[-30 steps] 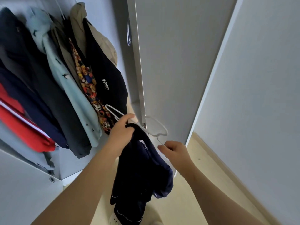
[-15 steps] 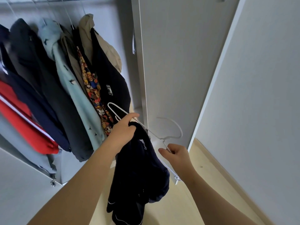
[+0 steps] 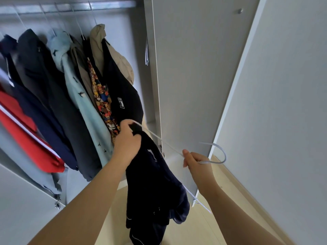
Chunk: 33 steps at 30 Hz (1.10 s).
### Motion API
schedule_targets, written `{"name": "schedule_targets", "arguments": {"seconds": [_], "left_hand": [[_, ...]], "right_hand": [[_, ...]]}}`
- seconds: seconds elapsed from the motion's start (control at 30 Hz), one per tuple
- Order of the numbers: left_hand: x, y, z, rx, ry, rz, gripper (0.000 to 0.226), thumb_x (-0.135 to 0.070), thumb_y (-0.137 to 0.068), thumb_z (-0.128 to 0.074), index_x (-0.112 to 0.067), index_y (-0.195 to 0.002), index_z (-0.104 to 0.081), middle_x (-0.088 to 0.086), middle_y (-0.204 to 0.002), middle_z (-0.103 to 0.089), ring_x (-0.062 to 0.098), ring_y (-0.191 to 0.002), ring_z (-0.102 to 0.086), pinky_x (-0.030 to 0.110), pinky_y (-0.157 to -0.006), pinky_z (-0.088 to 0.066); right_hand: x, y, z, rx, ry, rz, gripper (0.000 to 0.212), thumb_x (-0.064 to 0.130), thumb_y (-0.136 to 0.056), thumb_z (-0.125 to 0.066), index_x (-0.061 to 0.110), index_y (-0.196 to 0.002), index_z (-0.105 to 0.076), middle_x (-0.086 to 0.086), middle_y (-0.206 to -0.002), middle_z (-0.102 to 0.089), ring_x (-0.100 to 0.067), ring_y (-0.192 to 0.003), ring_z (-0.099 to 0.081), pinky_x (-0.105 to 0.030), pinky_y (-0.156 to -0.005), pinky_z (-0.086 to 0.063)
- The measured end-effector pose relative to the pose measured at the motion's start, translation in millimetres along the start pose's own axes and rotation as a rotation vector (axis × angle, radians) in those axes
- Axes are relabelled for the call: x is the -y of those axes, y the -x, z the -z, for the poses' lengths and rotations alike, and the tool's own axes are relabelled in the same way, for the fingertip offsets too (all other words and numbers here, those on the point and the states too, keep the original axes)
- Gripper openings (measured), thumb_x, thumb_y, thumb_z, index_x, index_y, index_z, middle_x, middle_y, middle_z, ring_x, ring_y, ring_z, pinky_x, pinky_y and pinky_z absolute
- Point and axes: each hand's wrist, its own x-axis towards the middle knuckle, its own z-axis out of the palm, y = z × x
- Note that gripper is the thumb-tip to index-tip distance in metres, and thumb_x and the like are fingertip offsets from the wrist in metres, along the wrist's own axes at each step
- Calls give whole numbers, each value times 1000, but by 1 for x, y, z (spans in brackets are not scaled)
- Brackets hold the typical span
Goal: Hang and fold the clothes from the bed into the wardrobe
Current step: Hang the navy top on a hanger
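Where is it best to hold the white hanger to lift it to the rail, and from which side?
Grip the white hanger at its neck, just under the hook, where the right hand holds it. Come from below: the hook should then stick out free to catch the rail, and the dark garment in the left hand hangs clear.

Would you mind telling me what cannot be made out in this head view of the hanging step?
Head view, the navy garment: lower end cut off by the bottom edge.
The white hanger: left end hidden by the left hand and cloth; whether it is inside the garment cannot be told.
The right hand: fingertips curled out of sight behind the hand.
The label on the black hanging top: too small to read.
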Motion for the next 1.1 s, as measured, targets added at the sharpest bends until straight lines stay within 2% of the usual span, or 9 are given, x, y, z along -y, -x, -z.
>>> {"name": "schedule_targets", "arguments": {"seconds": [0.1,0.23,0.37,0.5,0.6,0.7,0.8,0.93,1.1], "left_hand": [[2,-13,18,-141,-39,60,19,-17,-90,-44,-22,-108,-38,1,-76,-51,21,-67,-53,41,-68,-48],[2,-33,33,-68,-62,197,30,-21,-95,-41,-9,-122,-45,2,-83,-48,19,-71,-48,30,-68,-38],[9,-45,42,-84,67,324,38,-13,-93,-43,0,-128,-43,17,-103,-51,31,-91,-51,32,-76,-42],[8,-50,48,-83,194,371,25,-7,-92,-45,4,-114,-50,15,-87,-50,26,-73,-50,33,-70,-43],[-3,-46,42,-71,103,263,6,-5,-88,-49,-7,-84,-52,12,-80,-52,23,-66,-48,34,-70,-44],[-12,-36,33,-51,-226,16,4,-10,-84,-53,-13,-82,-53,2,-76,-51,22,-74,-51,34,-69,-43],[-17,-23,25,6,-430,-191,7,-11,-84,-57,-17,-83,-52,2,-87,-51,21,-81,-50,32,-68,-40],[-23,1,10,98,-378,-343,11,-7,-79,-62,-17,-79,-58,-1,-85,-55,16,-80,-51,22,-67,-33],[-29,30,-5,268,-128,-364,17,-7,-75,-68,-23,-75,-67,-14,-78,-65,1,-77,-59,7,-69,-43]], "right_hand": [[-4,2,6,-34,-89,-73,47,30,-92,-55,12,-52,-36,3,-47,-27,-10,-44,-24,-18,-46,-23],[2,4,7,21,-133,-76,46,25,-92,-55,14,-56,-28,1,-51,-23,-10,-44,-19,-19,-45,-20],[6,5,12,22,-163,-69,46,22,-90,-57,14,-55,-28,-1,-51,-21,-12,-46,-18,-22,-47,-19],[5,6,15,39,-142,-43,50,19,-87,-60,16,-53,-25,1,-50,-19,-12,-46,-17,-20,-45,-17],[3,7,9,105,-44,-46,47,22,-87,-61,12,-56,-27,-1,-53,-19,-13,-47,-17,-20,-44,-16],[3,8,4,151,3,-58,48,25,-88,-59,15,-57,-24,2,-51,-19,-11,-45,-17,-18,-43,-15],[7,8,1,184,17,-48,47,25,-90,-57,15,-55,-26,3,-49,-20,-11,-44,-17,-18,-42,-16],[14,7,-9,218,28,-22,46,20,-89,-55,15,-54,-25,5,-47,-21,-10,-43,-18,-18,-43,-18],[20,6,-23,228,-39,-33,44,5,-86,-48,16,-47,-28,9,-39,-25,-5,-36,-23,-15,-40,-23]]}}
